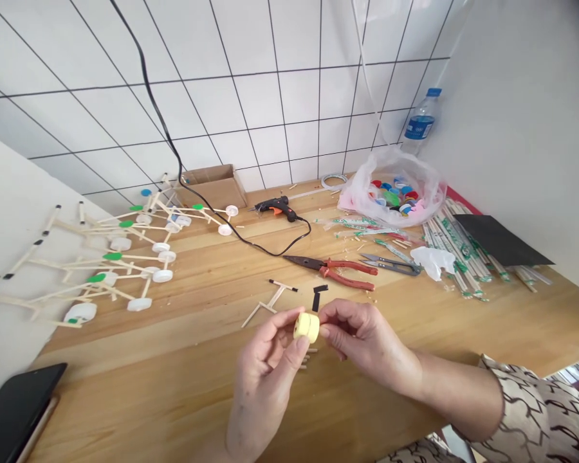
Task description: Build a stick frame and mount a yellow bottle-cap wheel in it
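Observation:
Two pale yellow bottle caps (306, 327), pressed together into a short drum, are in front of me above the table. Thumb and fingers of my left hand (269, 373) grip them from the left. My right hand (367, 341) is closed in a pinch at their right edge; its fingertips hide what lies between them. Short wooden stick pieces (305, 360) lie partly hidden behind my hands. Just beyond is a small stick frame (273, 299) with black tape on its crossbar ends. Two strips of black tape (317, 297) rest beside it.
Red-handled pliers (335, 269), thread snips (390, 263) and a glue gun (277, 207) with its black cord lie beyond. Several stick models (125, 257) with white cap wheels fill the left. At right are a bag of caps (395, 193), wrapped chopsticks (456, 251) and black sheet (504, 239).

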`<state>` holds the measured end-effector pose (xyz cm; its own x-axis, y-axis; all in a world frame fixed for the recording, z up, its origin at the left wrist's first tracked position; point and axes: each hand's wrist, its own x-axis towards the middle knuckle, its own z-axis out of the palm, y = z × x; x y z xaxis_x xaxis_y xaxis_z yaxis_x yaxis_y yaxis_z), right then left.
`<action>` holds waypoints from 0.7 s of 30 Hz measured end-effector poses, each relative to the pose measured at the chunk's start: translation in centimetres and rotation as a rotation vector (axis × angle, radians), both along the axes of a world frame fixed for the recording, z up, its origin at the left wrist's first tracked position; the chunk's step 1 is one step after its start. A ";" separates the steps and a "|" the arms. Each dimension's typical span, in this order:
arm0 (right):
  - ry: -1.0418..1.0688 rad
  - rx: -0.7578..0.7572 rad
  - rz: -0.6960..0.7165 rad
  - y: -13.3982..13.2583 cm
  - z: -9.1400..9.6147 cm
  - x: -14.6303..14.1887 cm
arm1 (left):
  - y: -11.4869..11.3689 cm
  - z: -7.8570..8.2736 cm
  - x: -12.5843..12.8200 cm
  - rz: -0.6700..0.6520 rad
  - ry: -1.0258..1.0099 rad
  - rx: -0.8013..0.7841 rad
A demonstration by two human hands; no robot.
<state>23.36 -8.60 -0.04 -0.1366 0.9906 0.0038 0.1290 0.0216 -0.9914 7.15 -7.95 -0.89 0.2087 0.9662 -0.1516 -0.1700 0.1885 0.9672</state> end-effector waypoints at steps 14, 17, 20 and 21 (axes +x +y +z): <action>-0.368 0.344 -0.020 -0.5 0.4 0.5 | -0.2 0.3 0.1 -0.009 0.119 0.173; -0.346 0.304 -0.005 -0.6 0.4 0.5 | -0.4 0.0 0.0 0.004 0.098 0.227; -0.328 0.274 0.012 -0.6 0.4 0.6 | -0.4 -0.2 0.1 0.015 0.042 0.250; -0.327 0.275 0.017 -0.5 0.4 0.7 | -0.4 -0.2 0.2 0.014 0.024 0.240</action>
